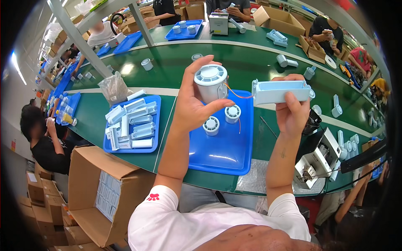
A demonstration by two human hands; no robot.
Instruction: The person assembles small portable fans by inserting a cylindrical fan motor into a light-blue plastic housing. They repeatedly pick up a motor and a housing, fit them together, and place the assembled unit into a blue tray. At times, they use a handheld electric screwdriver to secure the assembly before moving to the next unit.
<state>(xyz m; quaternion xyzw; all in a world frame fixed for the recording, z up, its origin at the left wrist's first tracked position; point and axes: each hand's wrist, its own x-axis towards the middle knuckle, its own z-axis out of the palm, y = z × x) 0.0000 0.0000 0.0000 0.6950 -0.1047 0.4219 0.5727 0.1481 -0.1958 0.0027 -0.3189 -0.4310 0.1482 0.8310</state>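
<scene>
Raised above the bench, my left hand [188,106] is closed around a light blue round fan housing [212,85] with a slotted top. My right hand [291,111] grips a long light blue handle shell [278,93], its hollow side facing me. Thin orange wires [238,96] stretch from the housing to the end of the shell. Below my hands lies a blue tray [217,163] with two smaller-looking fan housings, a left one [210,126] and a right one [233,113]; a wire trails from the right one.
Left of it, another blue tray [157,129] holds several handle shells [130,117]. A plastic bag [114,88] stands behind that tray, and an open carton [90,184] below. A white machine [316,163] sits right. Parts lie on the green conveyor [176,60]; people work beyond.
</scene>
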